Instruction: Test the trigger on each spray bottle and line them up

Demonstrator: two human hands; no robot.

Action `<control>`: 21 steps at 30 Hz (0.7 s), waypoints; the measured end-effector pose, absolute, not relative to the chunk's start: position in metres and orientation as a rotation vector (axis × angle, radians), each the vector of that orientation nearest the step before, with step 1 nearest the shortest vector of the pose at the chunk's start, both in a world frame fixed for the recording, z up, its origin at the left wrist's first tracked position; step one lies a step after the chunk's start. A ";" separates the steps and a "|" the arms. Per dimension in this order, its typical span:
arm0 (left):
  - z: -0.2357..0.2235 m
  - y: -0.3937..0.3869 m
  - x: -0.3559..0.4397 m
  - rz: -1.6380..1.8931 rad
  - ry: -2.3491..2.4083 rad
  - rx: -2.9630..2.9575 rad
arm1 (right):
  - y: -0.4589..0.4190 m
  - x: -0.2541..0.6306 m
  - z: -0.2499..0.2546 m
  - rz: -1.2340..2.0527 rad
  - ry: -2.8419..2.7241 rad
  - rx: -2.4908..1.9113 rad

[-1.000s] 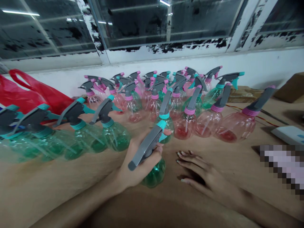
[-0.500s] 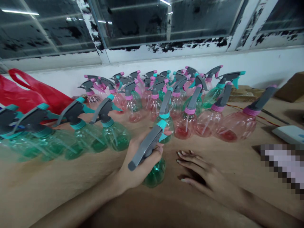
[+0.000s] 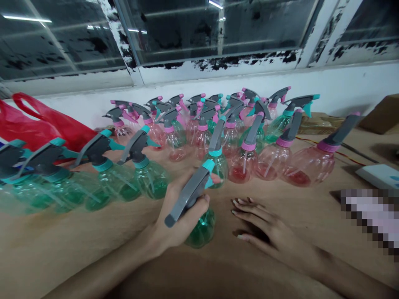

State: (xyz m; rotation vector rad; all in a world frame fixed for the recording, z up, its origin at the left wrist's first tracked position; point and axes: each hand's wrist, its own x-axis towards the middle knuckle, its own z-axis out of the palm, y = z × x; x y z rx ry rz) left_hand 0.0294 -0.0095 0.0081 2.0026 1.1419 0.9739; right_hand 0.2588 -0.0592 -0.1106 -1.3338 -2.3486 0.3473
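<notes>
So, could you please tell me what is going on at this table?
A person's left hand grips a green spray bottle by its neck, just under the grey and turquoise spray head. The right hand is on the table, fingers spread and holding nothing. Green bottles line the left side, pink ones stand to the right, and a mixed cluster is behind. A red plastic bag lies at the far left.

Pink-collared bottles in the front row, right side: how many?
3, beyond the right hand: left bottle beside a teal-collared one, middle bottle next to it, right bottle farthest right. None looks hidden in that row.
</notes>
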 end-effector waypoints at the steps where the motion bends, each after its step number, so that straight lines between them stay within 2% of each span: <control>1: 0.008 -0.009 0.030 0.983 1.139 1.998 | -0.059 0.259 -0.110 0.353 -2.341 -1.331; 21: -0.001 -0.008 0.032 1.021 1.107 1.941 | -0.058 0.259 -0.112 0.341 -2.366 -1.332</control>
